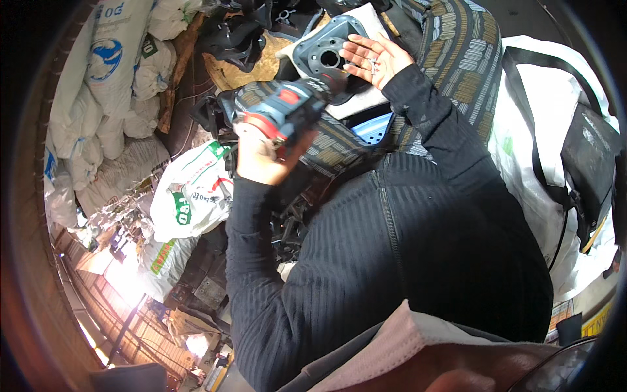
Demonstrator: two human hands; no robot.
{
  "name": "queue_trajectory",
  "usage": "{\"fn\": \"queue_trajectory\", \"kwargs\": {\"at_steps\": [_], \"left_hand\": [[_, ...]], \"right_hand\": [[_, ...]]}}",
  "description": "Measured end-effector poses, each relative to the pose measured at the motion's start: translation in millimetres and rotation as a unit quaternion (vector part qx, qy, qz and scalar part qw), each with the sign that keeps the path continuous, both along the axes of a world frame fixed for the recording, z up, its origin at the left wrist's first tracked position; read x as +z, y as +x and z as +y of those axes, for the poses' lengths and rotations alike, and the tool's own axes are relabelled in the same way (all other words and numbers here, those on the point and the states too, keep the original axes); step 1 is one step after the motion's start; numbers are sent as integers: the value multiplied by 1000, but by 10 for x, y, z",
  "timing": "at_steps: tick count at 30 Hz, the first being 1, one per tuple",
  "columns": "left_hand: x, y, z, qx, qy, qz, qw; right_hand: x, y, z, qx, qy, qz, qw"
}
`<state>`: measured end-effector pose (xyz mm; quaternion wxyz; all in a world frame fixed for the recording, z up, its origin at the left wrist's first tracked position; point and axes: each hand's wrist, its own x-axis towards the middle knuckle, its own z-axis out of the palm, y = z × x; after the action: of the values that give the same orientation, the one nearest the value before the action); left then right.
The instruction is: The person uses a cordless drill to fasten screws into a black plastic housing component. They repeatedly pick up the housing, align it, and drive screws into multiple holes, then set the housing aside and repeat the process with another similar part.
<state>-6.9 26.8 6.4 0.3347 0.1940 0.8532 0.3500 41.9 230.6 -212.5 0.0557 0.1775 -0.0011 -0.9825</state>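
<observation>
My left hand (260,160) is closed round the grip of a blue and black cordless drill (282,108) with a red band. Its blurred nose points up and right, close to a blue-grey moulded part (312,49) with a large round hole and smaller holes round it. That part rests on a white pad (359,104) over my lap. Beside the part's right edge, my right hand (375,59) lies palm up with fingers stretched out. A few tiny shiny pieces, which look like screws (373,64), sit on it. The drill's tip is too smeared to make out.
Patterned fabric (467,59) covers my legs. Black moulded parts (238,39) are heaped at the far side, next to torn brown cardboard (251,65). Below the pad shows a light blue perforated piece (373,130). White sacks (114,59) pile up at left; a large white bag (535,124) stands at right.
</observation>
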Motion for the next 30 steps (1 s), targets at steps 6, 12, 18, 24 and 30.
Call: {"fn": "queue_trajectory", "kwargs": {"at_steps": [6, 12, 18, 24, 30], "left_hand": [[-71, 192, -81, -113, -8, 144, 983], [-69, 217, 65, -60, 48, 74, 994], [-6, 183, -13, -97, 32, 147, 984], [10, 178, -71, -9, 50, 79, 996], [42, 158, -26, -40, 23, 97, 994]], "right_hand": [[229, 24, -58, 18, -58, 134, 989], [306, 53, -107, 25, 139, 6, 990], [194, 69, -83, -19, 83, 27, 996], [135, 58, -141, 1, 53, 13, 999], [212, 81, -128, 15, 70, -9, 997]]}}
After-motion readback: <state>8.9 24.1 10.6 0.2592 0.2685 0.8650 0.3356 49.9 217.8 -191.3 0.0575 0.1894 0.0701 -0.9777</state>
